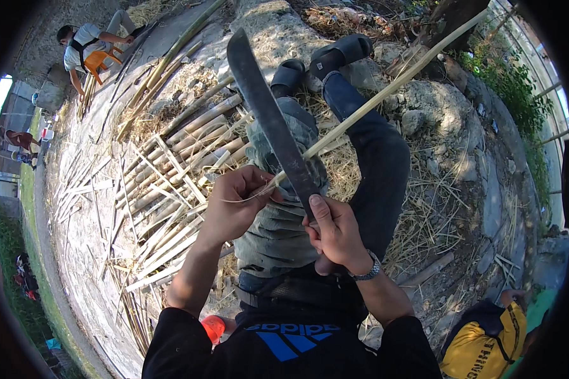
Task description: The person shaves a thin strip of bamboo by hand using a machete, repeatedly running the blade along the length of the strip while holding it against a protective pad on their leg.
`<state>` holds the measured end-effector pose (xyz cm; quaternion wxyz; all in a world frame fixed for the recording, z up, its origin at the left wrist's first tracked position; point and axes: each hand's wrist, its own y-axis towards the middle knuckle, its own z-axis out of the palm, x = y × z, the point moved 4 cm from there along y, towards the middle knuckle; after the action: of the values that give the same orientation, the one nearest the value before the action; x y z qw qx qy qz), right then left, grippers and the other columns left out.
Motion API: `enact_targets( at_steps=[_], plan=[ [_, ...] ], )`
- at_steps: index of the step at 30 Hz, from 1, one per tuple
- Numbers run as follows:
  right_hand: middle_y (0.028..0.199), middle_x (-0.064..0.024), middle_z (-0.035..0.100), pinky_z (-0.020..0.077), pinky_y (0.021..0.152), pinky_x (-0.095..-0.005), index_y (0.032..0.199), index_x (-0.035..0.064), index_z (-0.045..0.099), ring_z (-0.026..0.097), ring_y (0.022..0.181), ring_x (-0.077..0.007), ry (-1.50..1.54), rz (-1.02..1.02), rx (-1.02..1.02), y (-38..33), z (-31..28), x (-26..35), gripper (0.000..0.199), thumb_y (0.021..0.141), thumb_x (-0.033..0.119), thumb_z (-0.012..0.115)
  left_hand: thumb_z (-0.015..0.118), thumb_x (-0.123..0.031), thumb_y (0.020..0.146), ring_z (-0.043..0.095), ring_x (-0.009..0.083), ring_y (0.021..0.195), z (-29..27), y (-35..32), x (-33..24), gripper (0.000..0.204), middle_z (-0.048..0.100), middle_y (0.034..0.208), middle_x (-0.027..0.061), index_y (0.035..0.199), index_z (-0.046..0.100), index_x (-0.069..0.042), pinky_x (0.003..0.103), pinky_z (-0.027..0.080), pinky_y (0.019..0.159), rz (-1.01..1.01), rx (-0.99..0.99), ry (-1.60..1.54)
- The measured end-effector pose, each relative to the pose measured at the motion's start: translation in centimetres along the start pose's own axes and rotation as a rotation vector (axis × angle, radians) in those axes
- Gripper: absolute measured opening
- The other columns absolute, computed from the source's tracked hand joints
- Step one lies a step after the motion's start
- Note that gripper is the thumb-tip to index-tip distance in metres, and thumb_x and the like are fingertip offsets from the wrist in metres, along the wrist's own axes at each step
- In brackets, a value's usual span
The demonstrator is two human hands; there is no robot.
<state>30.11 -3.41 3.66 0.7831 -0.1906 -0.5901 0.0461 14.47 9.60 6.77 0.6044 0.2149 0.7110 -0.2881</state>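
A seated person works a long bamboo strip (pixel 385 93) with a machete (pixel 269 114), both hands raised over the lap. The right hand (pixel 335 234) is clenched around the machete's handle, thumb laid up along it, a wristwatch (pixel 368 271) on the wrist; the dark blade rises from the fist toward the top of the frame, tilting left. The left hand (pixel 234 202) is closed in a pinch on the near end of the strip, just left of the blade. From that pinch the pale strip crosses the blade's edge and runs away to the upper right corner, over the right leg in blue jeans. A grey cloth (pixel 278 234) covers the lap beneath both hands. Cut bamboo poles (pixel 189 136) and splints lie piled on the ground to the left. A 2nd person (pixel 85 50) crouches at the far upper left, and a yellow bag (pixel 483 350) sits at the lower right.
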Motion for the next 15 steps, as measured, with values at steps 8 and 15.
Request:
enact_targets(
  at_steps=[8, 15],
  plan=[
    [0.056, 0.0014, 0.049, 0.0359, 0.037, -0.0215, 0.082, 0.0029, 0.058, 0.045, 0.041, -0.0045, -0.228, -0.421, -0.553, 0.9, -9.7, 5.9, 0.053, 0.111, 0.045, 0.045, 0.063, 0.002, 0.100, 0.074, 0.0133, 0.089, -4.4, -1.9, 1.7, 0.011, 0.078, 0.096, 0.0140, 0.110, 0.067, 0.004, 0.028, 0.057, 0.076, -0.001, -0.101, 0.389],
    [0.058, 0.0016, 0.052, 0.0367, 0.038, -0.0228, 0.082, 0.0039, 0.060, 0.049, 0.044, -0.0051, -0.261, -0.277, -0.663, 3.4, -13.2, 4.6, 0.050, 0.110, 0.045, 0.051, 0.070, 0.006, 0.092, 0.079, 0.0207, 0.078, -7.1, -2.2, 3.1, 0.010, 0.078, 0.085, 0.0142, 0.100, 0.070, 0.001, 0.029, 0.060, 0.066, 0.351, -0.250, 0.680]
  ],
)
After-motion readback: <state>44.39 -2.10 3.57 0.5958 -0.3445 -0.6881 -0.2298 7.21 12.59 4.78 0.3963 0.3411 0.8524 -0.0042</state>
